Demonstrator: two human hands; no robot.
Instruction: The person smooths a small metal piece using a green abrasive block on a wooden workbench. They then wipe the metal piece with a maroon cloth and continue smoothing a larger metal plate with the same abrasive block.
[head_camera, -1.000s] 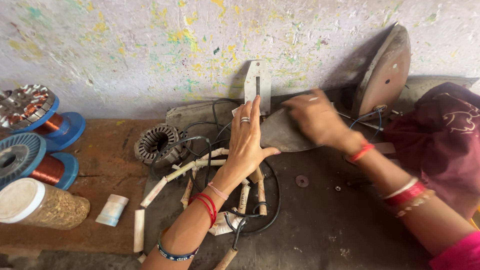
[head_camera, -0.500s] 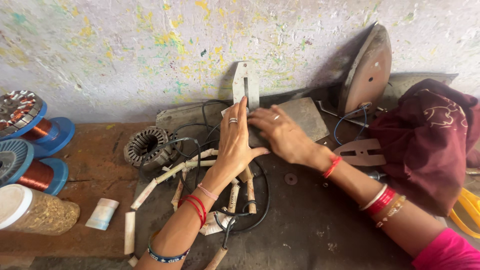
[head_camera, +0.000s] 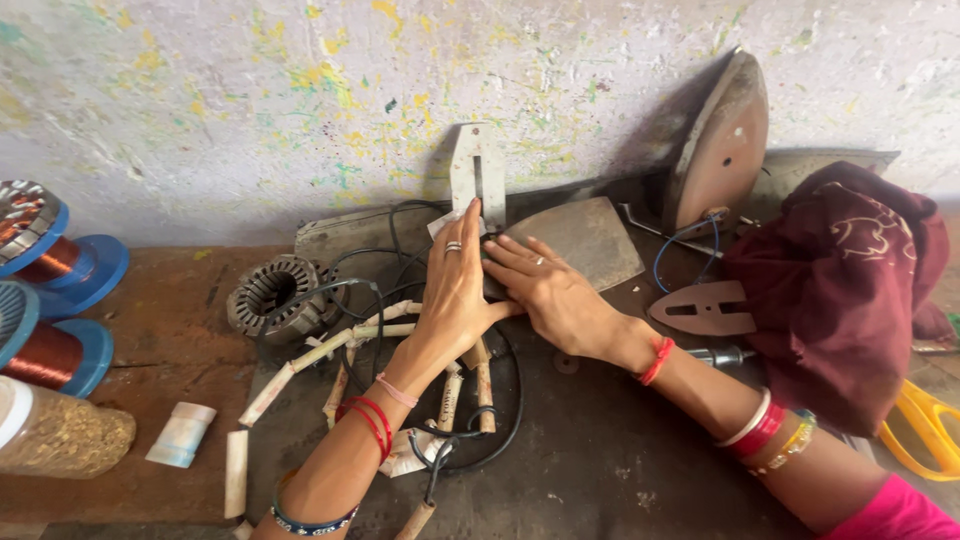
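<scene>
The grey metal plate (head_camera: 585, 240), flat and wedge-shaped, now lies lower on the tabletop (head_camera: 620, 450) than a second ago, against the slotted metal bracket (head_camera: 477, 170). The right hand (head_camera: 555, 290) has come in beside the left hand (head_camera: 455, 290); both lie flat with fingers extended, gripping nothing, thumbs overlapping at the plate's left edge.

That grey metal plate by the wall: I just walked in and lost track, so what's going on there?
A person presses both bare hands on the flat grey metal plate lying against the paint-flecked wall. The left hand and right hand lie flat, side by side, gripping nothing. Black cable and pale tubes lie beneath the left wrist; copper wire spools sit far left.
</scene>
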